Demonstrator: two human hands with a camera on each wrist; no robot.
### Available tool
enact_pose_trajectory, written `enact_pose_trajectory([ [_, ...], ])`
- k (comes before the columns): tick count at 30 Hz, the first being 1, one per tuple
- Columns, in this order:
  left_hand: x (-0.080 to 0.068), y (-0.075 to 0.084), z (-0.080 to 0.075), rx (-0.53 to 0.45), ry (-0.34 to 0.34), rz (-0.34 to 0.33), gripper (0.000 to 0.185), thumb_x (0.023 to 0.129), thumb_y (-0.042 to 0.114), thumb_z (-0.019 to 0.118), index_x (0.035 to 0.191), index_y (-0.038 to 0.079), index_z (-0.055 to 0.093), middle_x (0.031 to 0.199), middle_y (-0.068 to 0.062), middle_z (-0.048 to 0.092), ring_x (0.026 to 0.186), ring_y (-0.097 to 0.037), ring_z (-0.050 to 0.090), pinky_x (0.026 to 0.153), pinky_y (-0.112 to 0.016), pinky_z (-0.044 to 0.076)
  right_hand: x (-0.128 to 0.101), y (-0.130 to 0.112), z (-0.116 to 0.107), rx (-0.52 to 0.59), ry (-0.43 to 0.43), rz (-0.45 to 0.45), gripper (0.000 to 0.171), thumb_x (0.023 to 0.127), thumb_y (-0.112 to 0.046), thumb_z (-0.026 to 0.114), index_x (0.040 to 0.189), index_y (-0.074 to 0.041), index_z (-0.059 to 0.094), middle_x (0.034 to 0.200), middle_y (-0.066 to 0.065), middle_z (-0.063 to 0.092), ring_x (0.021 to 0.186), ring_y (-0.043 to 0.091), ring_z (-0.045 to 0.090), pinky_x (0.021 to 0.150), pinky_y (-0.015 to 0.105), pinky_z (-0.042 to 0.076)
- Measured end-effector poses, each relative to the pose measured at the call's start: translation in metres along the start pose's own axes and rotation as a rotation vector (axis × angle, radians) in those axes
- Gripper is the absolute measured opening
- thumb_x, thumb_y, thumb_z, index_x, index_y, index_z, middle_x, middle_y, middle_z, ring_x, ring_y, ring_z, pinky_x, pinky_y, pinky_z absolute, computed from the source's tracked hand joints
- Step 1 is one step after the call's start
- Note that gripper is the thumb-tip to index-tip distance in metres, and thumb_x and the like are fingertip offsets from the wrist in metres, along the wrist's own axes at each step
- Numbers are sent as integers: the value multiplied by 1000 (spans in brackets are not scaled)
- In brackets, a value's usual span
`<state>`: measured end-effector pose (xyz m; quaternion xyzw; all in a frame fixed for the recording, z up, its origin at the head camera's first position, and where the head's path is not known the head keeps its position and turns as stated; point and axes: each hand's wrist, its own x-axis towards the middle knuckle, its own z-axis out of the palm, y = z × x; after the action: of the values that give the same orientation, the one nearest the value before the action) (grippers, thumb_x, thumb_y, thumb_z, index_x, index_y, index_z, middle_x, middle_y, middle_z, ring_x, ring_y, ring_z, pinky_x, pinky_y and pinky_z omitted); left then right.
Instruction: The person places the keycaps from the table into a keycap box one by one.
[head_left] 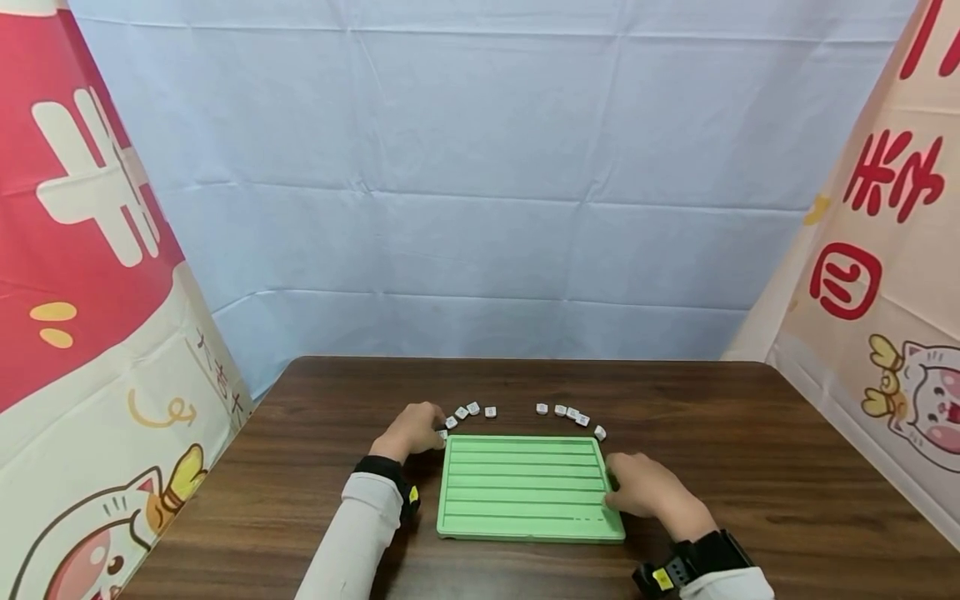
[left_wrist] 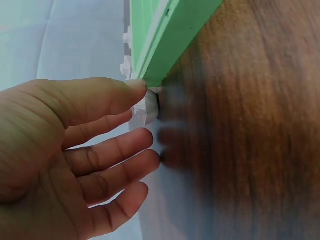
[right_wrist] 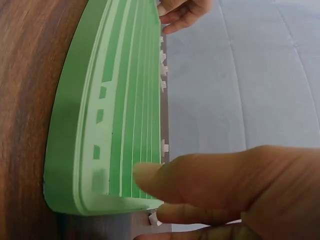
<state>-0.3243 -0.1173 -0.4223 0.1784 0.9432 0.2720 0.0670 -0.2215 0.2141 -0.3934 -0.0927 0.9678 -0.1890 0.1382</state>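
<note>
A light green ridged board (head_left: 528,489) lies flat on the table. My left hand (head_left: 415,429) is at its far left corner, with the thumb and fingers apart and bent a little. In the left wrist view the thumb tip is right at a small white cube (left_wrist: 146,107) beside the board's corner. My right hand (head_left: 647,486) is at the board's right edge. In the right wrist view its thumb (right_wrist: 150,176) overlaps the ridged top, while the other fingers are outside the edge, close to another white cube (right_wrist: 154,218).
Several small white cubes with dark marks curve behind the board, some at the left (head_left: 472,408) and others at the right (head_left: 572,413). The brown wooden table (head_left: 300,500) ends at a pale blue cloth (head_left: 480,208). Printed banners hang at both sides.
</note>
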Motion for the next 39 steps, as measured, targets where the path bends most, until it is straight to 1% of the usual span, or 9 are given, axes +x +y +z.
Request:
enact_pose_trajectory([
  [5,4,0,3,23,4,3,29,83,1,66,112,-2,63,108,-16,59,79,-23,54,61,-35,43,-7,1,2,28,-16,38,18,80,-10,71,79,-4,54,64,5,41,56,17,38,52,33,29],
  [8,6,-1,4,42,7,-8,28,83,2,66,111,-1,63,108,-15,59,77,-22,54,61,-34,44,-9,1,6,37,8,55,29,80,-10,71,66,-9,45,57,1,28,51,14,25,51,30,21],
  [12,8,-2,6,65,9,-19,28,83,2,66,110,1,64,109,-14,59,75,-20,53,59,-33,42,-9,-1,10,30,32,87,39,78,-9,71,59,-13,38,55,-2,23,50,12,21,49,27,20],
  [16,10,-2,7,81,11,-5,26,83,1,65,109,1,64,106,-13,60,77,-21,54,60,-33,43,-9,-2,11,33,35,116,38,78,-8,69,58,-13,37,53,-3,22,48,11,22,47,26,21],
  [23,11,-3,7,97,25,7,24,82,-1,66,107,-1,65,102,-12,61,84,-25,59,65,-35,49,-11,-5,10,55,-4,154,18,78,-6,60,61,-8,51,48,1,35,40,14,33,41,26,26],
  [26,10,-3,7,90,35,16,24,82,-1,65,106,-1,66,101,-13,61,84,-26,59,65,-35,49,-11,-6,10,50,-14,167,16,75,-4,58,61,-8,51,49,2,37,41,14,33,41,26,26],
  [29,10,-2,7,82,49,26,21,82,-3,65,103,-1,66,99,-13,61,78,-23,58,62,-33,46,-9,-6,11,43,-9,171,15,71,-2,58,61,-9,49,49,2,39,40,14,33,40,26,26],
  [34,10,-2,6,72,59,29,12,81,-5,64,91,1,67,89,-9,60,66,-18,50,58,-31,42,-8,-8,12,27,-22,183,14,72,-1,58,64,-8,50,50,3,41,41,14,33,41,26,25],
  [39,8,-3,5,79,57,33,10,80,-4,66,87,3,67,90,-9,60,69,-20,52,57,-31,43,-7,-7,13,11,-43,203,11,75,-1,57,67,-6,54,50,4,43,42,15,35,42,27,26],
])
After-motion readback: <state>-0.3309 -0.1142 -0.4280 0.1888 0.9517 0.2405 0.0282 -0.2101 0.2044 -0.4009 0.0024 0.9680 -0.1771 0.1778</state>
